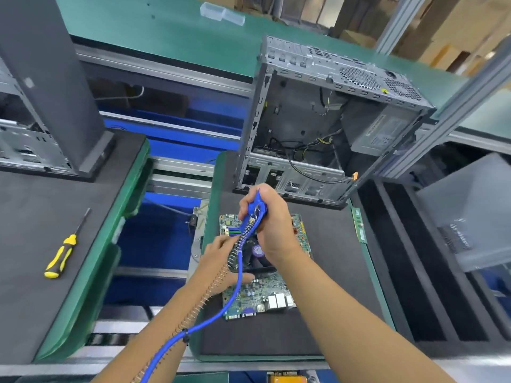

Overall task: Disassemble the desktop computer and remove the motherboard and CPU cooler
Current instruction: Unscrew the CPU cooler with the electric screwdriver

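Note:
A green motherboard (257, 295) lies flat on the dark mat (326, 286) in front of me. Its black CPU cooler (255, 258) with a purple fan label sits on the board, partly hidden by my hands. My right hand (269, 219) grips a blue powered tool (255, 207) upright over the cooler; a blue hose (221, 313) with a spring guard trails from it toward me. My left hand (221, 258) rests on the board's left side beside the cooler, fingers bent. The opened grey computer case (331, 120) stands behind the board, with loose cables and a power supply inside.
A yellow-and-black screwdriver (62, 254) lies on the left mat. Another case (36, 87) stands at the far left. A green RAM stick (359, 225) lies at the mat's right edge. Blue bins (154, 239) sit between the two stations. A green conveyor (177, 31) runs behind.

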{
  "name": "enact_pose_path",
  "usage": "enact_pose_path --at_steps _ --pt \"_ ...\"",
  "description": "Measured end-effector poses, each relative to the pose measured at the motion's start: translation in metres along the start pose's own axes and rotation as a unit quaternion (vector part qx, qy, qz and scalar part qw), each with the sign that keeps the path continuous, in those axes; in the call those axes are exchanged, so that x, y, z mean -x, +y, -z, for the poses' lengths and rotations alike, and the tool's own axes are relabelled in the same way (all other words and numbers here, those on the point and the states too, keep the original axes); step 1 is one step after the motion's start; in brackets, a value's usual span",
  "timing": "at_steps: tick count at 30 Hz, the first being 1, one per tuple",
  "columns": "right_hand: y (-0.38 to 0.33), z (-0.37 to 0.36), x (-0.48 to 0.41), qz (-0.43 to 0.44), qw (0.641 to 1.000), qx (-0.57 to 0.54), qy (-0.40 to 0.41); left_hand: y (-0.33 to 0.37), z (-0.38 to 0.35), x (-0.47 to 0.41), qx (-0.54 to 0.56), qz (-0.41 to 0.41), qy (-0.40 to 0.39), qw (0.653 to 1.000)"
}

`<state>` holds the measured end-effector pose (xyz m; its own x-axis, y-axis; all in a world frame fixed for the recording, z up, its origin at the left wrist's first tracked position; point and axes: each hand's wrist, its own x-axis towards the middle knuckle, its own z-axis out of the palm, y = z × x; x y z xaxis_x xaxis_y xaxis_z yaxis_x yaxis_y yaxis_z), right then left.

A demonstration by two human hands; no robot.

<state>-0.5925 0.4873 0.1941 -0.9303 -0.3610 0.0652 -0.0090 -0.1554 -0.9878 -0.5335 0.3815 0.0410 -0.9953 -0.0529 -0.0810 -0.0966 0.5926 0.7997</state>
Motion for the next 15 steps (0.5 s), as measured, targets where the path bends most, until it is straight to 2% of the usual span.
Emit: enact_pose_path --at_steps 5,15 --pt "0.006 0.039 -0.002 -0.003 1.0 0.005 0.011 0.019 -0.033 -0.012 -0.032 0.006 0.03 0.999" --pt "0.009 0.133 -0.004 -0.01 1.0 -0.022 0.016 0.068 -0.108 -0.029 0.001 -0.014 0.073 0.997"
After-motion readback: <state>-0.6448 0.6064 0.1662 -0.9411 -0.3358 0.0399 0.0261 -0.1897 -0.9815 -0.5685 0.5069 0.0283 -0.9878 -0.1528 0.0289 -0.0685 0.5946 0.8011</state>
